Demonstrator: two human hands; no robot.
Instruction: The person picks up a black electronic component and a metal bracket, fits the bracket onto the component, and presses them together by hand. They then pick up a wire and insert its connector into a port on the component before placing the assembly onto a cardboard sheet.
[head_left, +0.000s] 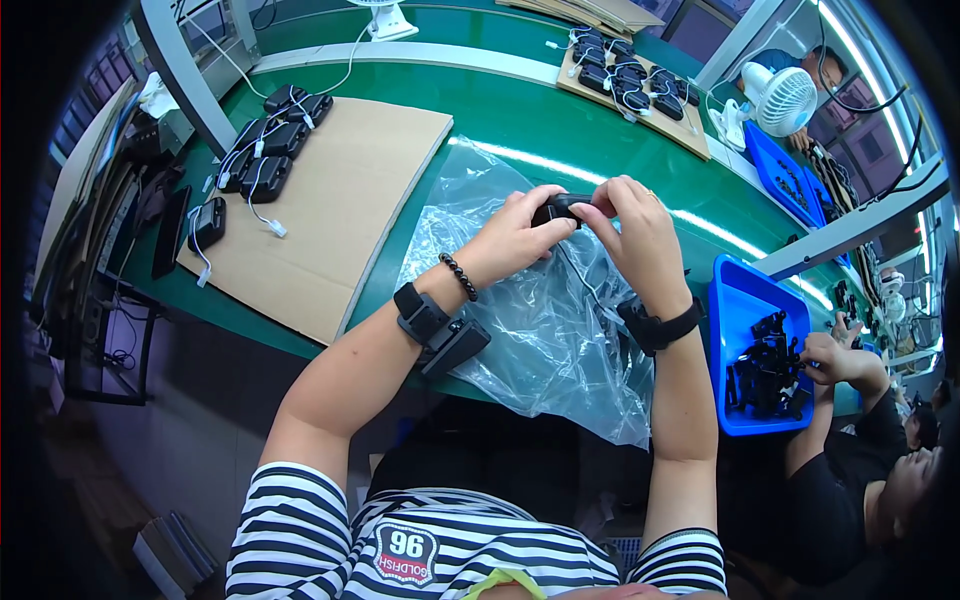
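A small black plastic case (562,207) is held between my two hands above the bench. My left hand (512,236) is closed round its left end, with the thumb along the near side. My right hand (638,228) pinches the right end with thumb and fingers. A thin pale cable (582,277) hangs below the case over a clear plastic sheet or bag (520,350) spread on the green bench (500,110). My fingers cover much of the case, so its details are hidden.
To the left, several black cases with white cables (275,150) lie on a cardboard sheet (340,190); more sit on a far board (625,80). A blue bin (730,415) of black parts stands at right, with a co-worker's hand (828,355) over it. A fan (780,100) stands beyond.
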